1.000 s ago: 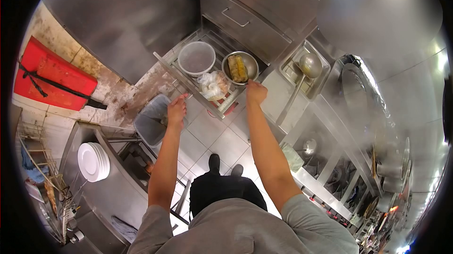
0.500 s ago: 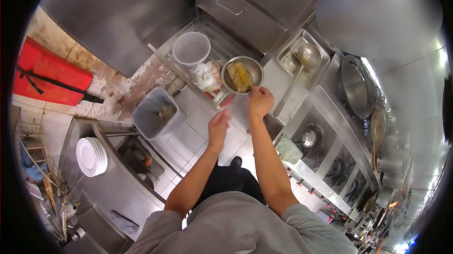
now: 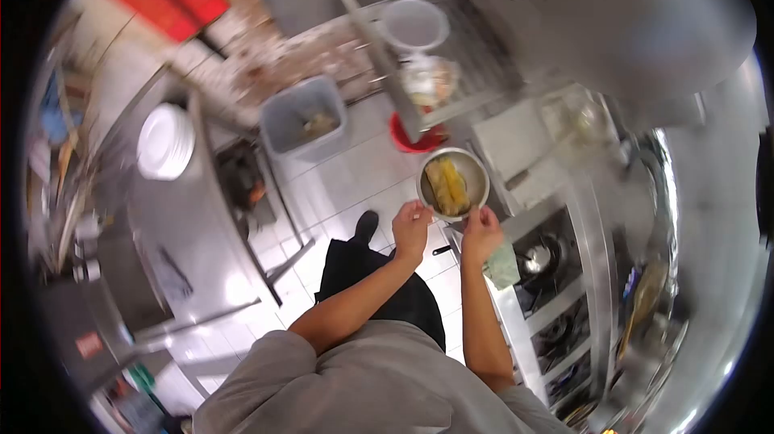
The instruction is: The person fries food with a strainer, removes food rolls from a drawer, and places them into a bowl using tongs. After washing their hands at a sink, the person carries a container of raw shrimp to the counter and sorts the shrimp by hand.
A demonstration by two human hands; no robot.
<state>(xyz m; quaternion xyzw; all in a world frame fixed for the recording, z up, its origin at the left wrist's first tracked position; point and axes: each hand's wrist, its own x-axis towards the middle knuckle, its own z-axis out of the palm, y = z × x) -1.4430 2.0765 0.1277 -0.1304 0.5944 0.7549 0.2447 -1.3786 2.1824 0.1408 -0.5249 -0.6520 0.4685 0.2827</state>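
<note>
A round metal bowl [image 3: 477,181] is held in front of my body, above the tiled floor. Inside it lie long yellow and tan food pieces [image 3: 448,185]; I cannot make out their kind. My right hand [image 3: 482,235] pinches the near right part of the rim. At the near left part of the same rim, the fingers of my left hand [image 3: 412,231] are closed on the edge. The bowl sits roughly level between both hands.
A pulled-out drawer or rack [image 3: 476,71] holds a plastic tub [image 3: 414,24] and bagged food [image 3: 427,81]. Below are a red basin [image 3: 411,137] and a grey bin [image 3: 302,123]. The stove [image 3: 556,313] stands right; stacked white plates [image 3: 165,143] rest on the left counter.
The bowl has come away from the open drawer toward my body. My left hand, apart from it before, now grips its rim. The camera view has turned and shifted.
</note>
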